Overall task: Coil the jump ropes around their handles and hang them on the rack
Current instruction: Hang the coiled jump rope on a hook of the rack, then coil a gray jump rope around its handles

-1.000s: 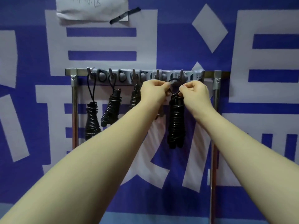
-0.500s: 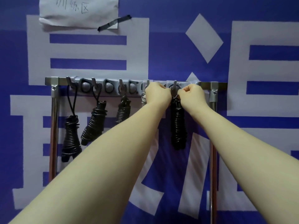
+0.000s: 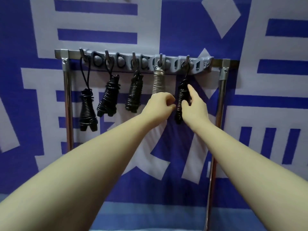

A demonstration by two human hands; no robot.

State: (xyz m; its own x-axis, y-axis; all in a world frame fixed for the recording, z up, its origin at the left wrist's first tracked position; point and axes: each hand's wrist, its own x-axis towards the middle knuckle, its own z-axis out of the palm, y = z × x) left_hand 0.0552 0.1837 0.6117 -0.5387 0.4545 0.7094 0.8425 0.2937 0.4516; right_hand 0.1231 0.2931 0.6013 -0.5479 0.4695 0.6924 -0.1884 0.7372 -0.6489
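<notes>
We should steady the rightmost jump rope (image 3: pixel 180 95) with our open right hand (image 3: pixel 195 107), left hand (image 3: pixel 160 104) curled beside it, grip unclear, then let go gently.

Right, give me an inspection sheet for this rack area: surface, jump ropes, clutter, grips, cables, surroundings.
surface: no table in view; a metal rack carries a grey hook strip.
job's things: five coiled ropes each hang from a hook: leftmost black rope, second black rope, third black rope, silver rope, fifth black rope.
clutter: nothing seen.
grips: left grip has curled fingers, holds nothing and is close beside the fifth black rope; right grip touches that rope with a straight forefinger.
cables: nothing seen.
surroundings: blue and white banner behind the rack.
</notes>
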